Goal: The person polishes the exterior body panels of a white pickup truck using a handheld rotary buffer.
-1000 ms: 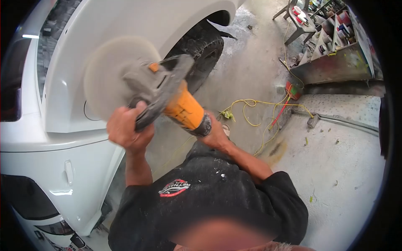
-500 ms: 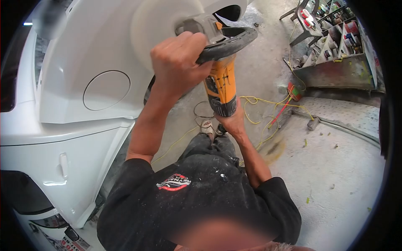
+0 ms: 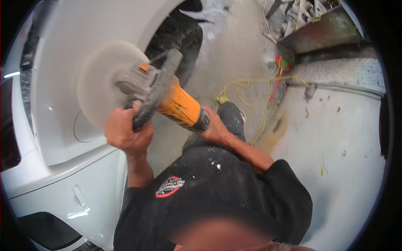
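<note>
My left hand [image 3: 129, 130] is wrapped round the black loop handle [image 3: 161, 85] at the front of a yellow polisher [image 3: 181, 103]. Its rear end sits in my right hand [image 3: 214, 125], whose fingers are partly hidden behind the tool. At the front, a pale round pad [image 3: 97, 77] is blurred by spinning. It lies against or just over the white car panel [image 3: 56, 79]; contact cannot be made out. The pad covers part of the round fuel flap [image 3: 83, 133].
A dark tyre [image 3: 184, 39] stands beyond the polisher. Yellow cord [image 3: 261, 121] trails over the floor to my right, past a red-handled tool [image 3: 275, 85]. A metal bin [image 3: 322, 33] with clutter stands at the upper right. The car door [image 3: 100, 175] is at my left.
Both hands have swung the polisher left and nearer to me, turning its body slantwise. The pad has moved down the panel onto the fuel flap. The view has shifted, showing more of the tyre.
</note>
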Tool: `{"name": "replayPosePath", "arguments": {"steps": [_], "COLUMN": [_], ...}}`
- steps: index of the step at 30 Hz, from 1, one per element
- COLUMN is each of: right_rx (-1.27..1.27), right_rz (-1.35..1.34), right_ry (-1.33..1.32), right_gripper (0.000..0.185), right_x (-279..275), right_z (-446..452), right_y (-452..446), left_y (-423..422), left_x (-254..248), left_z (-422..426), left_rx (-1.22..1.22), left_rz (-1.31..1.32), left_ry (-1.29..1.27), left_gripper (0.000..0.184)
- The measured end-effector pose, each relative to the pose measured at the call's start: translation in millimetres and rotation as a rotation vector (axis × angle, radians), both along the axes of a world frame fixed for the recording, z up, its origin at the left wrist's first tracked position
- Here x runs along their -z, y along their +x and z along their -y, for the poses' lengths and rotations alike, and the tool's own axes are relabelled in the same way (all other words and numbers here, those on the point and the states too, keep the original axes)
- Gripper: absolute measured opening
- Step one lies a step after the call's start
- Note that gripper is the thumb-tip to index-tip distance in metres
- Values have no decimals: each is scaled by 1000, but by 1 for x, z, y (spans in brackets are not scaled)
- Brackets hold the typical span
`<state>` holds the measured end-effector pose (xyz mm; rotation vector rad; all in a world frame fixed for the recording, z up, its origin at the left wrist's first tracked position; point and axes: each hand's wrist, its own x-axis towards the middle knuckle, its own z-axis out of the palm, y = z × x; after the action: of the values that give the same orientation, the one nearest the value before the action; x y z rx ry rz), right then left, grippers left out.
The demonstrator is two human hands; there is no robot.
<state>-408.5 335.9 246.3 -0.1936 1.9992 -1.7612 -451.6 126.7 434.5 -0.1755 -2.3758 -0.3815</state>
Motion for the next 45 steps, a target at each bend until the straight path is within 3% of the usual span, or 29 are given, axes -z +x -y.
{"name": "replayPosePath", "arguments": {"steps": [8,14,18,28,34,38,45], "right_rx": [90,49,0,169,76,22,-89], "right_rz": [-31,125,205,452,516,266,417], "right_ry": [30,-181,-277,-267,-277,-281,-447], "right_gripper": [71,73,74,63,62,76,80], "right_x": [9,55,68,136,145,120,101], "right_z": [-14,-40,-63,-92,-87,-69,-59], "right_y": [-45,-109,-169,-234,-207,-156,-119], "left_y": [-70,-139,-209,-378,-333,-249,-173], "left_x": [13,27,29,141,130,93,67], "left_z": [-20,-72,-117,-197,-181,-157,-144], "left_rx": [137,199,195,224,203,171,59], "left_rz": [11,26,184,331,331,286,467], "left_ry": [11,-32,-211,-330,-345,-384,-442], "left_gripper": [24,23,23,24,25,25,26]}}
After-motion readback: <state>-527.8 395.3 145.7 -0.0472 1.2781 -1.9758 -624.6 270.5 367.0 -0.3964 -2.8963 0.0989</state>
